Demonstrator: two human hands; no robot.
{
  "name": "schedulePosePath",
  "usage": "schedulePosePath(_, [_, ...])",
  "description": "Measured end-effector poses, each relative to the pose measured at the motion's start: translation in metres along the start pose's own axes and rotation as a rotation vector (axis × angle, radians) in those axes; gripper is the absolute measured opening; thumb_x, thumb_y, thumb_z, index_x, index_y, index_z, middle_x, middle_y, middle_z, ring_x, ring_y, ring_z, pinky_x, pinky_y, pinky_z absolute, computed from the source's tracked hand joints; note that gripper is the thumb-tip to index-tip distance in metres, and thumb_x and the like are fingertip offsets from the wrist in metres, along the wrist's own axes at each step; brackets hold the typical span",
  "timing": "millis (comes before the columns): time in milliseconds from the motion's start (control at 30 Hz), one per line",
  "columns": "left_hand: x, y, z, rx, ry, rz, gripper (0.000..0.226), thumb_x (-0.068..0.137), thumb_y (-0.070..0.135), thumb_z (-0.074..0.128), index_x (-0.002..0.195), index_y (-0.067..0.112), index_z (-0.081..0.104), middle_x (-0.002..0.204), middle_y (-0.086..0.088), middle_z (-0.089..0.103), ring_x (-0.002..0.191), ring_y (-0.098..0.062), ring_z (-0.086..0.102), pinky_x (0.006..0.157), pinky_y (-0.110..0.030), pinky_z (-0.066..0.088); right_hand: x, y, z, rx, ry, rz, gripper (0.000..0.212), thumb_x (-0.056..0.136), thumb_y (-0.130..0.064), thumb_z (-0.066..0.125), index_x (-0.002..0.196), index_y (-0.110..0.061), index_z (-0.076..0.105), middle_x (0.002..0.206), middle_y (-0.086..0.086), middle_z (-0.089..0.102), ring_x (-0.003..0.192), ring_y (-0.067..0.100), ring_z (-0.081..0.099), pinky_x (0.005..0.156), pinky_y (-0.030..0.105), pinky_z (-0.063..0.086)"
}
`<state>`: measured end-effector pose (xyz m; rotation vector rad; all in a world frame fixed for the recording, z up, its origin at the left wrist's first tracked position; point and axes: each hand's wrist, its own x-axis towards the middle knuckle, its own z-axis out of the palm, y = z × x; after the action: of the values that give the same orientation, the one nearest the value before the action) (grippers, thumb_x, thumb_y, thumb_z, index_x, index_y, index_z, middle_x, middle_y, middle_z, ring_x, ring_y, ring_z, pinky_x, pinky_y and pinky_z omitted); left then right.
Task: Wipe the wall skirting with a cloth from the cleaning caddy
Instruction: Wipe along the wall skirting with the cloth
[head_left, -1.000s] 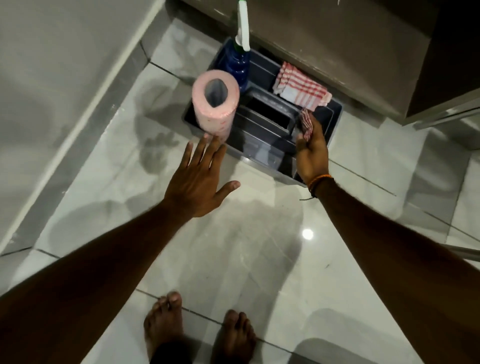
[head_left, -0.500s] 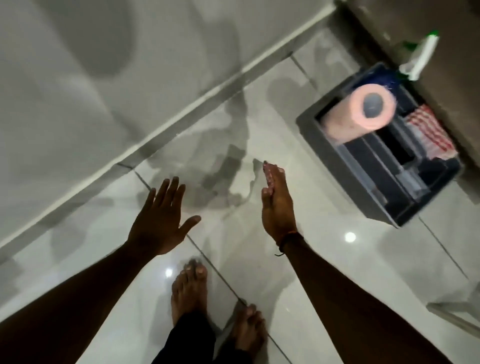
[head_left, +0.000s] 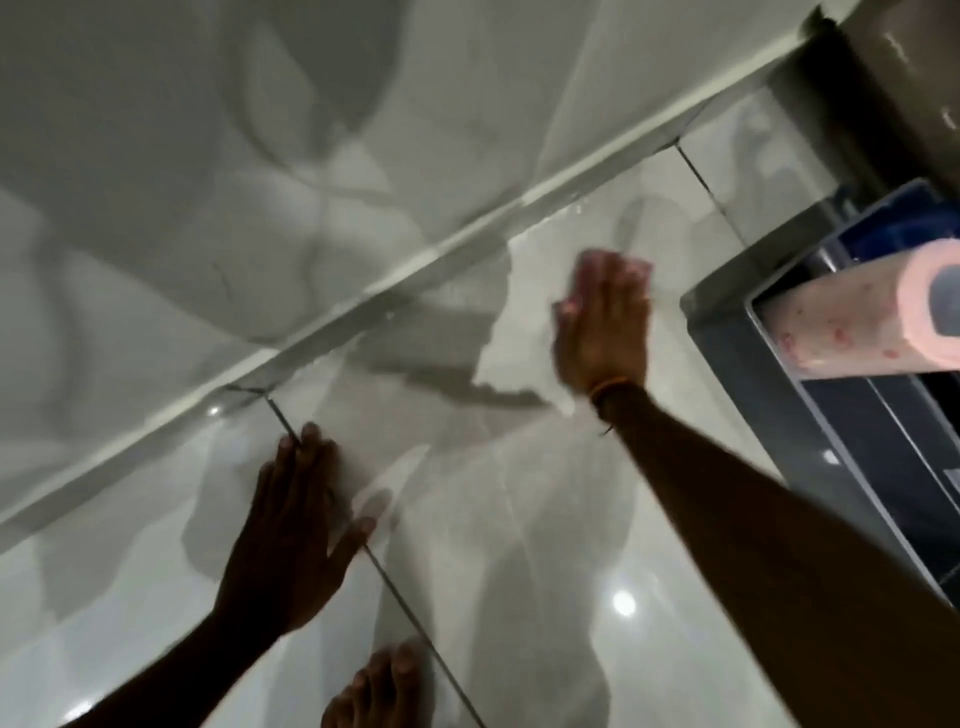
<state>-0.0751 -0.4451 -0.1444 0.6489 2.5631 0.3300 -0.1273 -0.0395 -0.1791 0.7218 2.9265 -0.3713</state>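
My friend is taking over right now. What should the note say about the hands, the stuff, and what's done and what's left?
Left hand: open, empty, fingers spread low over the floor.
Right hand: flat over the floor tiles with the cloth showing pink past its fingertips.
Cleaning caddy: on the floor to the right, pink paper roll in it.
Done: cloth taken.
Left: the skirting is not yet touched; wipe along it.
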Motion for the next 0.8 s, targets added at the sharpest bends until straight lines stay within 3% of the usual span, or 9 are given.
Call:
schedulePosePath(100, [-0.002,-0.008,0.008,-0.015,0.047,0.066,0.089,0.099,0.062,0.039,0.162,0.001,0.021,0.175,-0.016,0.009,0.161,-0.038,0.011,0.126,-0.055,0.021,0.100,0.036,-0.035,0.157,0.015,0.380,0.080,0.095,-0.050,0.020,0.165,-0.011,0.015,0.173,0.022,0.009,0.161,0.043,0.003,0.131,0.058,-0.003])
schedulePosePath(200, [0.000,-0.020,0.008,0.014,0.049,0.138,0.085,0.101,0.059,0.037,0.161,0.000,0.023,0.175,-0.016,0.010,0.161,-0.040,0.012,0.127,-0.051,0.017,0.158,0.028,-0.058,0.265,0.037,0.516,0.055,0.090,-0.042,0.030,0.136,-0.026,0.053,0.147,0.009,0.049,0.155,0.041,0.025,0.130,0.052,0.013])
schedulePosePath(267, [0.000,-0.023,0.006,0.021,0.023,0.134,0.084,0.103,0.060,0.033,0.163,0.002,0.019,0.176,-0.015,0.006,0.161,-0.038,0.008,0.130,-0.046,0.010,0.160,0.006,-0.058,0.222,0.054,0.430,0.053,0.094,-0.037,0.026,0.135,-0.021,0.056,0.144,0.011,0.053,0.153,0.044,0.030,0.130,0.056,0.011])
schedulePosePath(367, [0.000,-0.021,0.007,0.045,0.023,0.149,0.084,0.104,0.059,0.030,0.162,0.000,0.019,0.175,-0.019,0.006,0.161,-0.041,0.008,0.129,-0.051,0.013,0.118,-0.035,-0.029,0.117,0.078,0.300,0.070,0.101,-0.029,0.011,0.158,0.010,0.025,0.166,0.034,0.023,0.156,0.053,0.017,0.129,0.058,-0.004])
schedulePosePath(433, [0.001,-0.019,0.007,0.043,0.028,0.138,0.085,0.104,0.060,0.030,0.161,-0.002,0.020,0.174,-0.021,0.006,0.161,-0.041,0.008,0.127,-0.058,0.018,0.076,-0.059,-0.006,0.074,0.091,0.103,0.074,0.098,-0.030,0.014,0.154,0.015,0.029,0.161,0.042,0.027,0.151,0.061,0.022,0.129,0.065,0.004])
schedulePosePath(533, [0.001,-0.011,0.006,0.021,0.022,0.098,0.089,0.103,0.065,0.023,0.161,-0.001,0.021,0.175,-0.019,0.006,0.161,-0.039,0.007,0.130,-0.052,0.012,0.012,-0.087,0.025,0.147,0.057,-0.213,0.061,0.105,-0.025,0.035,0.153,0.011,0.037,0.161,0.040,0.031,0.150,0.064,0.023,0.126,0.071,0.015])
schedulePosePath(667, [0.003,-0.005,0.004,-0.030,-0.012,0.030,0.092,0.100,0.072,0.017,0.165,0.008,0.014,0.177,-0.010,-0.001,0.162,-0.030,-0.002,0.130,-0.037,-0.004,-0.030,-0.094,0.023,0.136,-0.016,-0.540,0.056,0.107,-0.025,0.048,0.159,-0.007,0.038,0.168,0.019,0.034,0.158,0.049,0.020,0.130,0.059,0.018])
schedulePosePath(733, [0.003,-0.007,0.003,-0.027,-0.025,0.026,0.093,0.099,0.073,0.015,0.165,0.008,0.012,0.177,-0.008,-0.004,0.162,-0.027,-0.006,0.130,-0.036,-0.005,-0.010,-0.074,0.016,0.139,0.009,-0.515,0.056,0.107,-0.025,0.047,0.160,-0.011,0.037,0.169,0.017,0.031,0.159,0.045,0.018,0.132,0.054,0.015])
schedulePosePath(800, [0.003,-0.010,0.004,-0.039,-0.024,0.029,0.092,0.099,0.073,0.015,0.165,0.010,0.011,0.177,-0.006,-0.006,0.162,-0.026,-0.006,0.130,-0.038,-0.002,0.029,-0.049,0.011,0.058,0.061,-0.323,0.057,0.107,-0.025,0.034,0.160,-0.004,0.034,0.168,0.026,0.028,0.158,0.049,0.017,0.132,0.057,0.010])
